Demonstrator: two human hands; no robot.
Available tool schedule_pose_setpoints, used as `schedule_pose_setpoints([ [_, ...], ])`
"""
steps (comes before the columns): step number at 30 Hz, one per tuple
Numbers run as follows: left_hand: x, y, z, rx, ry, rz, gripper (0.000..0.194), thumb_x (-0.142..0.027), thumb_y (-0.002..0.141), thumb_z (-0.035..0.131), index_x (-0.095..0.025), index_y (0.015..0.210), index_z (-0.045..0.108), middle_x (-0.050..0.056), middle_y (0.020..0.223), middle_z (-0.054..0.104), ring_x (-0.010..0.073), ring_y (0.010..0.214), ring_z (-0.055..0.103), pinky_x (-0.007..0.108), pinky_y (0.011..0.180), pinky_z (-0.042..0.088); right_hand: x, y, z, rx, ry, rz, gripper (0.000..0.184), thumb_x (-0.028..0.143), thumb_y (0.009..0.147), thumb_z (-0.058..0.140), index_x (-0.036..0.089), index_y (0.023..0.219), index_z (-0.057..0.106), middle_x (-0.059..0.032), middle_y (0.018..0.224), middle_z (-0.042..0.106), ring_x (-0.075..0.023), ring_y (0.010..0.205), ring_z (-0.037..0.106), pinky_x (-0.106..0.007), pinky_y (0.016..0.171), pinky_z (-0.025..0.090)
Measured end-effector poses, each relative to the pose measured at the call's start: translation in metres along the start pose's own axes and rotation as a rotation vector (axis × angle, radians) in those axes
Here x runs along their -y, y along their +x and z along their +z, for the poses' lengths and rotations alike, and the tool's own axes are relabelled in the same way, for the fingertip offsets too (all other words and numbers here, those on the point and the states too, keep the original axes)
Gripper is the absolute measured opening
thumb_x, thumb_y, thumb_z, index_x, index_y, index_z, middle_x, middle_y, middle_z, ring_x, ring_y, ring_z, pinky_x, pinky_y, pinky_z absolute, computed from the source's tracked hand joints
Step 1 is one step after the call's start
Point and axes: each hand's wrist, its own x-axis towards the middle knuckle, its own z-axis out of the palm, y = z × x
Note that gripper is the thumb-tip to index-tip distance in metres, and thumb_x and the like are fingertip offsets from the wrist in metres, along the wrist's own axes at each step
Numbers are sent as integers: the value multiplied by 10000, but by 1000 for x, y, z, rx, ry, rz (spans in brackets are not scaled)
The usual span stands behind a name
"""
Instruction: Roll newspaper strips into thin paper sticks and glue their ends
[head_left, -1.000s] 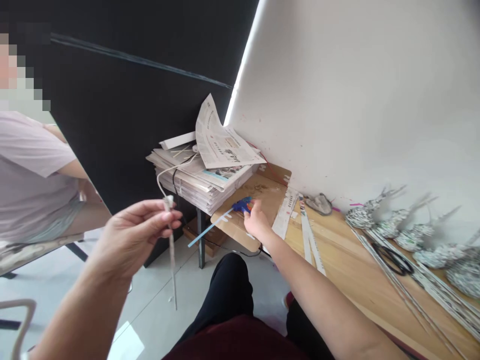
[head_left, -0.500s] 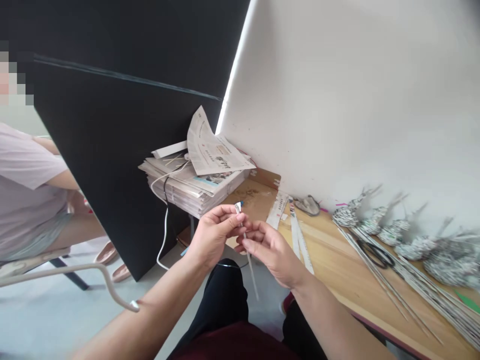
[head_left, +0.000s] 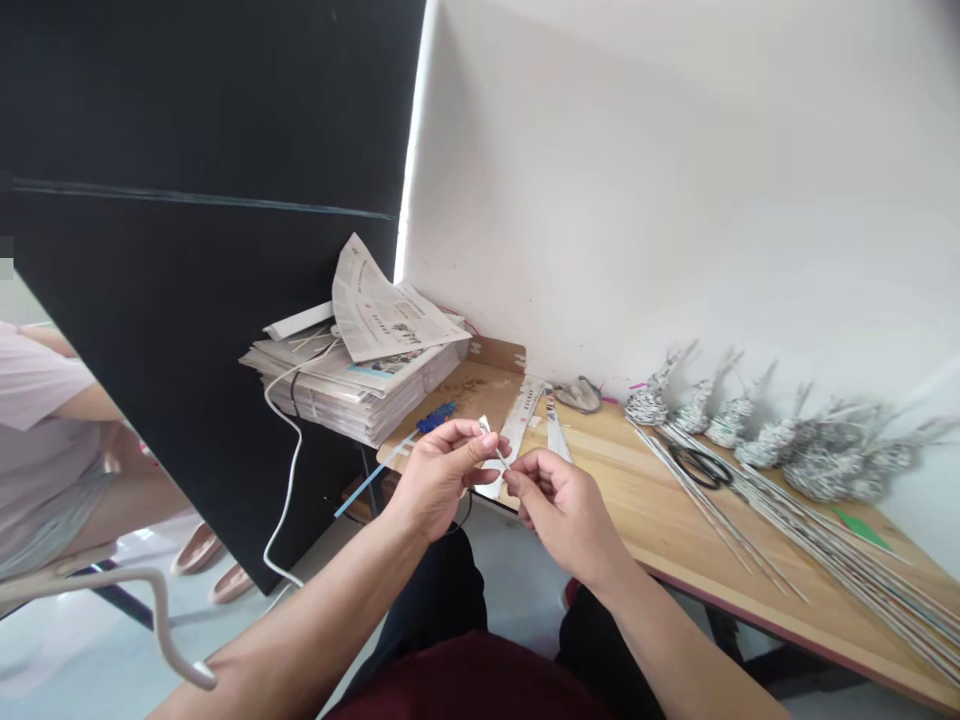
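Observation:
Over my lap, my left hand (head_left: pixel 442 478) pinches a thin rolled-paper stick (head_left: pixel 502 458) near its pale, flared upper end. The fingers of my right hand (head_left: pixel 561 512) close on the same stick a little lower down, and my hands almost meet. Much of the stick is hidden by my fingers. Just beyond my left hand, a blue glue gun (head_left: pixel 436 416) lies on a brown cardboard sheet (head_left: pixel 480 385), a long light-blue glue stick (head_left: pixel 371 480) jutting from it over the table's edge.
A stack of newspapers (head_left: pixel 367 408) stands at the back left against a black partition (head_left: pixel 187 300). Paper strips (head_left: pixel 556 440), black scissors (head_left: pixel 699 466), several woven paper pieces (head_left: pixel 727 422) and long paper sticks (head_left: pixel 832 560) lie along the wooden table (head_left: pixel 637 500). A person (head_left: pixel 52 440) sits at the left.
My right hand has let go of the glue gun and come to the paper stick. My left hand has brought the stick rightward to meet it. The view has turned right.

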Motion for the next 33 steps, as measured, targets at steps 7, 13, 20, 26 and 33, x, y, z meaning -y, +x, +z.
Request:
schedule_pose_setpoints([
  [7,13,-4,18,42,6,-51,213,-252,648,776,-148,743,615,13,788,635,105,733,609,186,609,491,1,-17,-16,-23,35,-12,227,415,855,527,193,863,572,0,706,601,-102,571,530,-216,528,418],
  [13,22,-5,27,40,16,-81,204,-240,641,784,-145,727,626,14,773,641,94,693,602,191,625,487,-2,-25,-25,-90,-50,-27,248,409,867,508,188,789,587,18,603,546,-97,525,482,-218,506,382],
  [20,29,-6,26,103,14,-91,150,-219,690,750,-144,748,635,17,797,637,88,667,587,214,636,482,-9,-29,-32,34,144,90,294,438,876,476,177,793,582,3,688,574,-81,526,504,-202,483,395],
  [26,33,-8,27,126,4,-103,142,-206,692,749,-143,756,639,23,806,634,94,684,585,219,645,482,-13,-31,-36,203,331,226,322,480,865,482,171,815,556,20,656,514,-68,467,461,-188,420,359],
  [33,37,-9,29,106,-9,-105,126,-189,694,747,-141,740,641,21,805,634,88,711,583,202,652,484,-6,-39,-35,-71,-165,-51,241,400,881,496,198,776,575,14,621,548,-102,551,474,-226,533,361],
])
